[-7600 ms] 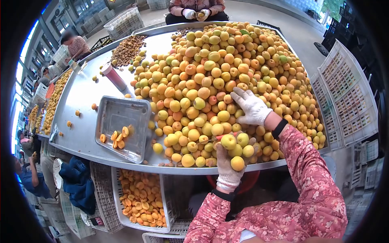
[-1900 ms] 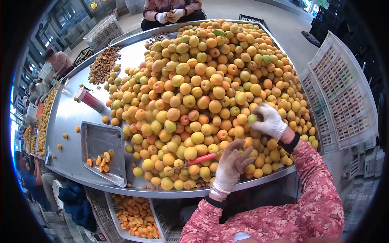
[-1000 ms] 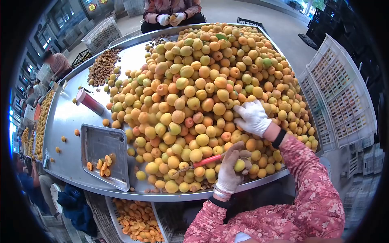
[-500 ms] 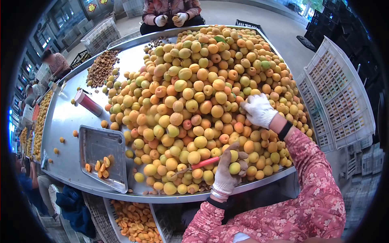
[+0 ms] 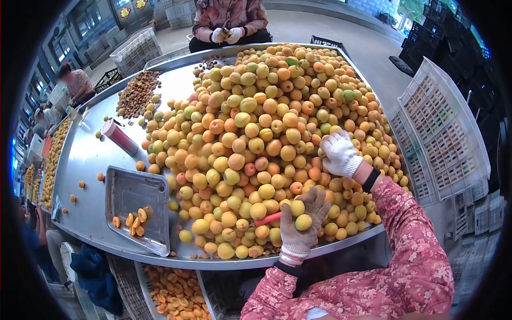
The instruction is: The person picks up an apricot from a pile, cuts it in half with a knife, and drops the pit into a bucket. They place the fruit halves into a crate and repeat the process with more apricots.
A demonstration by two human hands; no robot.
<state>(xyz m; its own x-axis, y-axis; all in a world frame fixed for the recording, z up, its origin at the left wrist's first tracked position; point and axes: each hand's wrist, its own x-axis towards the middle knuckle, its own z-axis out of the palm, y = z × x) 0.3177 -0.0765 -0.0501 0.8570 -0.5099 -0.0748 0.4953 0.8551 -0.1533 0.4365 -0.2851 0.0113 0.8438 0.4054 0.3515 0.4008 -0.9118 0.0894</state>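
My left hand [image 5: 300, 229], in a white glove with a soiled palm, is turned palm up at the near edge of the apricot heap [image 5: 256, 144]. Two yellow apricots [image 5: 303, 222] rest in its palm, the fingers stretched away from them. A red-handled knife [image 5: 268, 218] juts out leftward beside the thumb, its blade lying over the fruit. My right hand [image 5: 341, 154], gloved in white, reaches onto the right side of the heap. Its fingers are bent down against the apricots; what lies under them is hidden.
A metal tray [image 5: 136, 184] holds several apricot halves. Left of the heap stand a red tumbler [image 5: 120, 137] and a pile of pits [image 5: 138, 93]. Below the table's edge [image 5: 213, 263] is a crate of halves [image 5: 178, 293]. White crates [image 5: 442, 128] stand right. A co-worker [image 5: 229, 21] sits opposite.
My left hand's fingers have uncurled and spread, showing the apricots in its palm. My right hand's fingers have bent more. The view has shifted slightly, and the co-worker's hands opposite have come together.
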